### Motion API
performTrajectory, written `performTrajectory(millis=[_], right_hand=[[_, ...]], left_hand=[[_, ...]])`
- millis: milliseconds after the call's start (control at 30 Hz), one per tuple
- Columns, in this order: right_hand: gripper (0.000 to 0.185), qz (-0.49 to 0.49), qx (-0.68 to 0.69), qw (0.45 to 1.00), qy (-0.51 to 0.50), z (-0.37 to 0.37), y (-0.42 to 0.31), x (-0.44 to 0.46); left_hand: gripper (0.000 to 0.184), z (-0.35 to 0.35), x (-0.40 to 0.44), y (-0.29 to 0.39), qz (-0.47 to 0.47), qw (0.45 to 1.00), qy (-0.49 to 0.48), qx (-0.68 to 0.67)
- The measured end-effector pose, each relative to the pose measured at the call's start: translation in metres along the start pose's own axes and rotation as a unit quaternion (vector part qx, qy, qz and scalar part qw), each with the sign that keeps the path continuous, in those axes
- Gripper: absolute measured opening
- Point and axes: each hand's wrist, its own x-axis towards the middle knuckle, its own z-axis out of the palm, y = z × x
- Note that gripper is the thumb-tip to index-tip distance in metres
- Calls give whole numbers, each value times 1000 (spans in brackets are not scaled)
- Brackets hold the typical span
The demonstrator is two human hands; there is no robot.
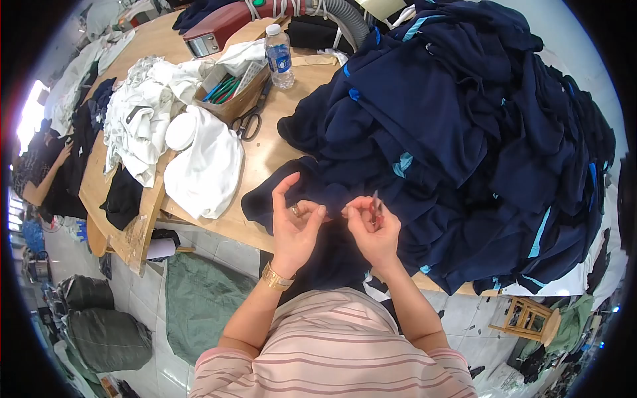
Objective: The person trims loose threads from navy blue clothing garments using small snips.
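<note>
My left hand (292, 229) is over the dark navy cloth at the table's front edge. Its thumb meets a finger in a pinch while the index finger sticks up; whatever is between the tips is too small to make out. Close beside it, my right hand (375, 239) is closed around small red-handled thread snips (377, 215), blades pointing up and away. Its thumb and index tip are pressed together, facing the left fingertips across a narrow gap. Behind both hands, navy garments (424, 126) with light blue strips lie in a big heap.
A water bottle (279, 56), a box of pens and tools (232, 93) and black scissors (249, 123) stand or lie on the wooden table (262, 156). White cloth (209, 166) is at the left. Another person (43, 169) works farther left. A wooden stool (527, 318) is at right.
</note>
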Motion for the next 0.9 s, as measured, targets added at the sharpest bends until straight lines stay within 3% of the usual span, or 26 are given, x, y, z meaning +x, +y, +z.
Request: performTrajectory(millis=[100,133,267,367,400,500,533,633,767,900], right_hand=[[9,-2,22,1000,6,2,2,1],[13,3,-51,998,-24,-3,-7,2],[21,-254,-157,953,-52,2,-10,15],[14,-201,-149,967,-44,3,-14,16],[6,-127,-148,980,-43,4,-12,13],[9,43,3,999,-25,8,-16,8],[12,25,92,995,-14,9,-11,7],[13,41,125,991,8,6,-12,5],[12,49,-14,999,-15,7,-16,0],[20,-246,-204,947,-33,7,-8,10]], left_hand=[[57,0,1,-1,-3,1000,1,-15],[55,-1,1,-2,-2,1000,1,-17],[47,0,-1,-3,22,999,-9,37],[44,0,-1,-2,26,998,-20,61],[44,1,-1,-3,23,998,-20,49],[46,1,-1,-4,12,1000,-5,19],[47,2,-1,-4,8,1000,3,10],[49,4,0,3,-16,998,24,-51],[49,1,1,-2,-23,998,22,-58],[46,2,0,-1,-5,999,10,-34]])
